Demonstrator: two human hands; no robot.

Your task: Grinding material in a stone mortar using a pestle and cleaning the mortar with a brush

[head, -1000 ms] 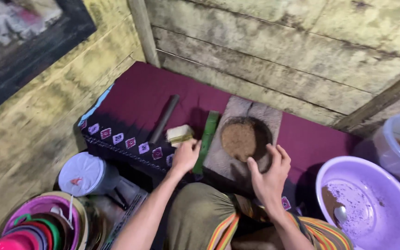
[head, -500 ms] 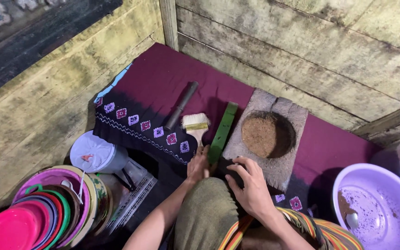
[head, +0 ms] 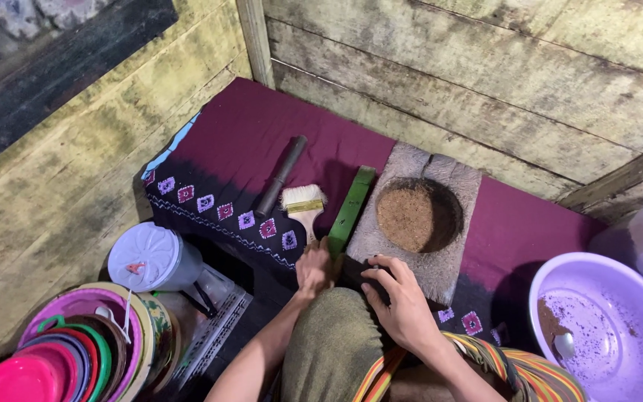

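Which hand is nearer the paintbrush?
Left. The left hand sits just below the paintbrush handle's end; the right hand is farther off, at the stone mortar's near edge.

A grey stone block lies flat on a maroon cloth, its round hollow filled with reddish-brown powder. Along its nine o'clock side, touching it, lies a narrow green bar, running from twelve to six o'clock with a slight tilt. At the block's near edge, about seven o'clock, the left hand rests fingers-down by the bar's lower end, and the right hand lies at six o'clock with its fingertips on the block's rim.
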